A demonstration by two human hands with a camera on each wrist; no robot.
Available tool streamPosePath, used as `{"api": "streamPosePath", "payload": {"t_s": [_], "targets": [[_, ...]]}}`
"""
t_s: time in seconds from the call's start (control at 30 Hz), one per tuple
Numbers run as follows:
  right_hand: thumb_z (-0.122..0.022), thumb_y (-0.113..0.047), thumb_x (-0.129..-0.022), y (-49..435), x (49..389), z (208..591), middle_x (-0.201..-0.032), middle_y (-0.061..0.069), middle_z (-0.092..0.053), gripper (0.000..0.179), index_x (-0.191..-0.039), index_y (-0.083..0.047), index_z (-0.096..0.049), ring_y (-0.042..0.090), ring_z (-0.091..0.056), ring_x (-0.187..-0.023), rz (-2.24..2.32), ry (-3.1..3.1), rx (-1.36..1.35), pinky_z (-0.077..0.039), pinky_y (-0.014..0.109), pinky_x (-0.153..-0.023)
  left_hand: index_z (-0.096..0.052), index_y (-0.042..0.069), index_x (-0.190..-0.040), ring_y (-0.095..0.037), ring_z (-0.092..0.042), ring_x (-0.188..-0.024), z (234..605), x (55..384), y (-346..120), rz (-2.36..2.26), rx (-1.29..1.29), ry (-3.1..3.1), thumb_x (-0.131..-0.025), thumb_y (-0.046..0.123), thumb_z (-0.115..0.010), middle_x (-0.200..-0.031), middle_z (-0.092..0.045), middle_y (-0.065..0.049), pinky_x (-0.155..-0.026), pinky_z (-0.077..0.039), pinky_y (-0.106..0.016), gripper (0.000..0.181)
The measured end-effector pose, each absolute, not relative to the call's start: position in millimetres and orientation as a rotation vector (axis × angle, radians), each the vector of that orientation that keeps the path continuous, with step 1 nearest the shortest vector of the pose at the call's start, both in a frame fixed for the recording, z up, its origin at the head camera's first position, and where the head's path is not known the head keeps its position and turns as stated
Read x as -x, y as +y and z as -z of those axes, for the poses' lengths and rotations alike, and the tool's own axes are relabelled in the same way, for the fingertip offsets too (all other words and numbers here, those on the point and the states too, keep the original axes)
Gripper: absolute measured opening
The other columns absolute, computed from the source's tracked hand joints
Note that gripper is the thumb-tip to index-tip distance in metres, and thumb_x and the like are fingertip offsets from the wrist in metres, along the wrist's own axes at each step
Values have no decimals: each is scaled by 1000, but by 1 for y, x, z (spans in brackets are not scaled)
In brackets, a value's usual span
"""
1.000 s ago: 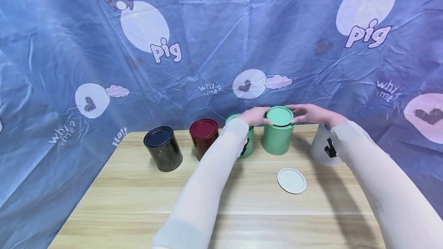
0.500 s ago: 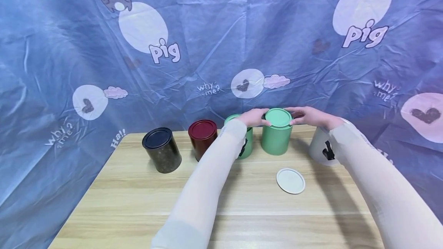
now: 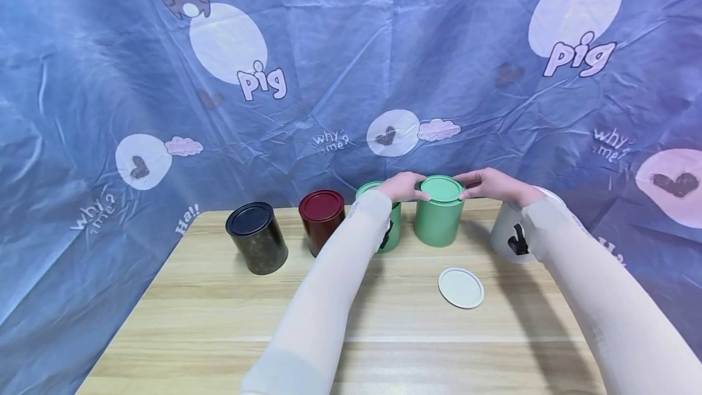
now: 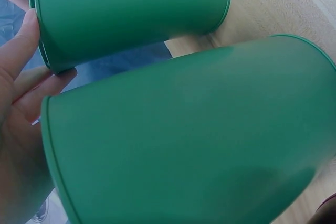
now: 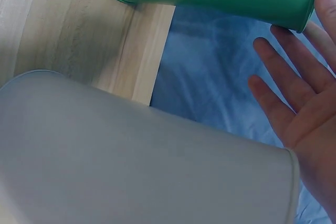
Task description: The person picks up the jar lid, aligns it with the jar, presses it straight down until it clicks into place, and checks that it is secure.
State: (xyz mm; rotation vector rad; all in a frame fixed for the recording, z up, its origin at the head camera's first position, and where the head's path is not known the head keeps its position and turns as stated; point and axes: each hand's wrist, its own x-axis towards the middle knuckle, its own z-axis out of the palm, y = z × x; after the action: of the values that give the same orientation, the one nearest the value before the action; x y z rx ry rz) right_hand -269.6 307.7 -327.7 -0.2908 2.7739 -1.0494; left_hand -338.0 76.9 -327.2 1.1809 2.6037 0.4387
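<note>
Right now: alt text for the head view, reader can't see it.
A person's left hand and right hand hold the top of a lidded green can on a wooden table. Another green can, a red can and a black can stand left of it, a white can right; a white lid lies in front.

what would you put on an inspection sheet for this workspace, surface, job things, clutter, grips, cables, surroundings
surface: light wood-grain table
job's things: upright green can with a green lid on top
clutter: white lid flat in front; second green can and white can partly hidden by sleeves; dark red can and black can to the left
grips: left grip and right grip at opposite sides of the green lid's edge
cables: nothing seen
surroundings: creased blue curtain printed with pigs and hearts behind the table
</note>
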Motion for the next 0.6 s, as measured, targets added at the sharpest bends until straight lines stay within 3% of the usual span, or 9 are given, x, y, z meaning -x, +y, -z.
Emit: {"api": "streamPosePath", "payload": {"t_s": [0.6], "targets": [[-72, -17, -87, 305, 278, 322, -125, 30, -60, 59, -131, 14, -50, 42, -59, -114, 957, 2775, 348, -48, 50, -98, -49, 12, -142, -17, -47, -134, 327, 342, 73, -546, -1113, 2598, -91, 35, -67, -144, -52, -3, -110, -38, -24, 59]]}}
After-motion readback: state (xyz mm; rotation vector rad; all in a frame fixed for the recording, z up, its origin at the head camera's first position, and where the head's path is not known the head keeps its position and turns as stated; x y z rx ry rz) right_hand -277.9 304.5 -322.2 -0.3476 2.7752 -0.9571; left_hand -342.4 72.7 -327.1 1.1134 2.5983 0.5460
